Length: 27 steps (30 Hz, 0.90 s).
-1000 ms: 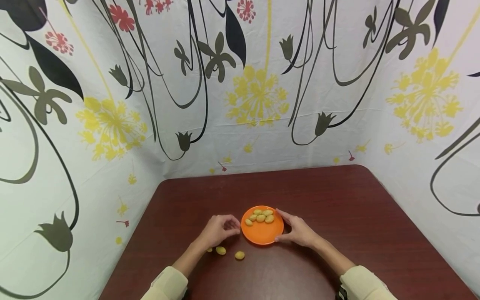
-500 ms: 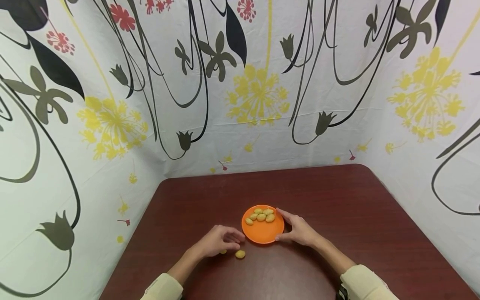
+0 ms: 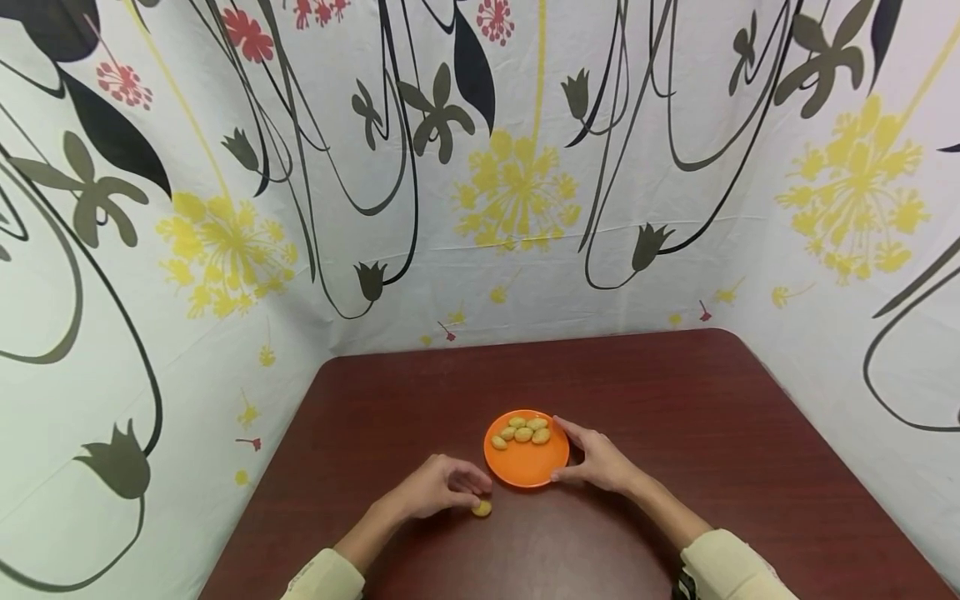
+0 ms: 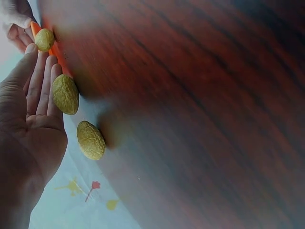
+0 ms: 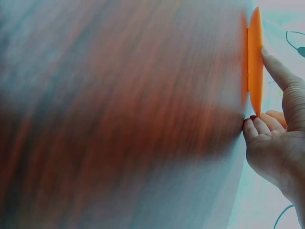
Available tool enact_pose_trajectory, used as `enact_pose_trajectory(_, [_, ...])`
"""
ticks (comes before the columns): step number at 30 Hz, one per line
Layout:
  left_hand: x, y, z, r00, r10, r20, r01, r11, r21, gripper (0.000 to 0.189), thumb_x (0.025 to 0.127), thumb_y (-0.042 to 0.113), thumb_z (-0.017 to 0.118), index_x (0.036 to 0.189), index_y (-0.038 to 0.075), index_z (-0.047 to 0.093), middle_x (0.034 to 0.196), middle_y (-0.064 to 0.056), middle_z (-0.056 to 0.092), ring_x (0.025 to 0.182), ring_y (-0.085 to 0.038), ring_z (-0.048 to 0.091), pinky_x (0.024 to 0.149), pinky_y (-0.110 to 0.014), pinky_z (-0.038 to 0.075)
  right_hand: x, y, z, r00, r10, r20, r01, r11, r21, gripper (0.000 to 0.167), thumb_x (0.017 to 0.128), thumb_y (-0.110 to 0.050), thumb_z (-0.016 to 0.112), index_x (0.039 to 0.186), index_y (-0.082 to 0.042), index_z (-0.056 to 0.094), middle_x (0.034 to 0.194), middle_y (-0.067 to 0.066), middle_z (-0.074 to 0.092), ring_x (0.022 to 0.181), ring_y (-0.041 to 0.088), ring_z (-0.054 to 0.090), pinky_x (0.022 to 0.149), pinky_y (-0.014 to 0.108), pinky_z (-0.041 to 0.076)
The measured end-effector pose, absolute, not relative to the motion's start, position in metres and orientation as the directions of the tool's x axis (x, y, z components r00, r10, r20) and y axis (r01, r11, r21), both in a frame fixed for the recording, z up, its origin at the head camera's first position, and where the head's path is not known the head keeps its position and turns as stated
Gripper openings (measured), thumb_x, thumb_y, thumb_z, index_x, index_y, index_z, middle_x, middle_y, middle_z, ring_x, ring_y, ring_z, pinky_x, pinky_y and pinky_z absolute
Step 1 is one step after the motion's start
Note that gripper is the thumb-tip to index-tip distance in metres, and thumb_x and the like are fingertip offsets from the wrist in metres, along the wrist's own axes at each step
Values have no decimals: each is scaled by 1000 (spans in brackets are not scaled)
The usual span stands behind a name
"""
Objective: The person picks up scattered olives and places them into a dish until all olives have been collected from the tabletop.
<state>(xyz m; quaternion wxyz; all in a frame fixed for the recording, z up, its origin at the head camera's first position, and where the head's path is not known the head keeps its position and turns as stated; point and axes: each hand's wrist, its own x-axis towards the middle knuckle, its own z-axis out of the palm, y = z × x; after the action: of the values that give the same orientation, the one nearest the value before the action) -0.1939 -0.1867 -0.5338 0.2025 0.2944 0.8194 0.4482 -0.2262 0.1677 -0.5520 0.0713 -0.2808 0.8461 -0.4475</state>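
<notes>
Table (image 3: 645, 392) fills the lower frame; plate (image 3: 525, 468) at lower centre, its right rim held by the right hand (image 3: 597, 462), presumably for steadiness. To its lower left, left hand (image 3: 437, 486), fingers extended, gripping nothing, apparently angled to reach a nut (image 3: 483, 509) by the thumb (contact unclear).

Orange plate (image 3: 527, 468), olive-yellow ovals (image 4: 91, 140) (mottled, perhaps), reddish-brown table (image 3: 637, 392), white flower-patterned backdrop (image 3: 480, 192).

There's loads of room over the surface (image 3: 622, 375) behind the orange plate (image 3: 525, 468), but the right grip (image 3: 600, 463) blocks its right edge and the left grip (image 3: 442, 486) its near-left.
</notes>
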Motion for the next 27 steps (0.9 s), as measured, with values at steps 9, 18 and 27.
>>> enact_pose_trajectory(9, [-192,-185,-534,-729,682,-63,302,402,864,22,93,9,83,115,12,81,106,6,79,96,-9,76,84,-24,61,-225,168,-552,-830,-541,135,-415,438,-797,102,88,-29,90,162,10,31,163,28,38,151,42,37,117,58,36])
enact_pose_trajectory(18, [-192,-185,-534,-705,705,-76,310,402,861,19,93,12,84,113,12,81,103,8,79,93,-9,76,82,-25,62,-224,169,-552,-834,-535,135,-414,444,-795,103,88,-30,90,162,10,31,163,29,38,151,43,38,117,59,36])
enact_pose_trajectory(27, [-192,-183,-531,-689,720,-87,326,415,849,17,94,13,83,111,12,81,102,10,79,91,-7,76,81,-24,62,-224,168,-551,-836,-531,134,-415,454,-788,103,87,-30,91,162,9,32,163,28,39,150,43,39,117,59,37])
